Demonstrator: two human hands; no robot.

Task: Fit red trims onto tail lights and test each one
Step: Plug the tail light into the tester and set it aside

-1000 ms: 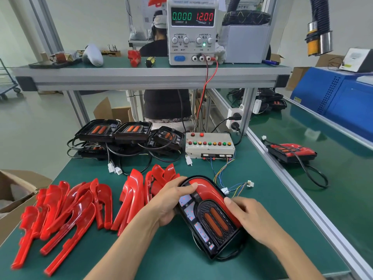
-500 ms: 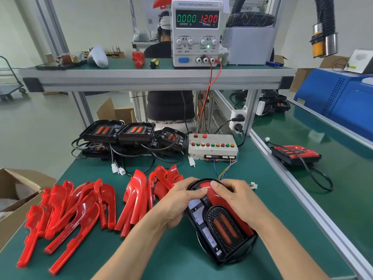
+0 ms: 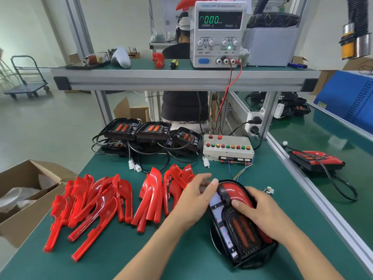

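Assembly workshop — bench PSU (image 3: 219, 32), tester box (image 3: 228, 147)

Black plastic tail light housing (image 3: 240, 229) flat on green bench mat (image 3: 125, 255), glossy red curved trim (image 3: 235, 191) seated along upper edge. Left hand (image 3: 193, 201) at housing's left side, thumb tip on top corner. Right hand (image 3: 260, 211) pressing on trim, fingers curled over it. Loose red plastic trims (image 3: 94, 205) spread at left. Unfitted black tail lights (image 3: 149, 132) grouped beside grey push-button test box (image 3: 228, 148).

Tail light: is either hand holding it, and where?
Both. The right hand grips the tail light over its red trim; the left hand steadies its upper left edge.
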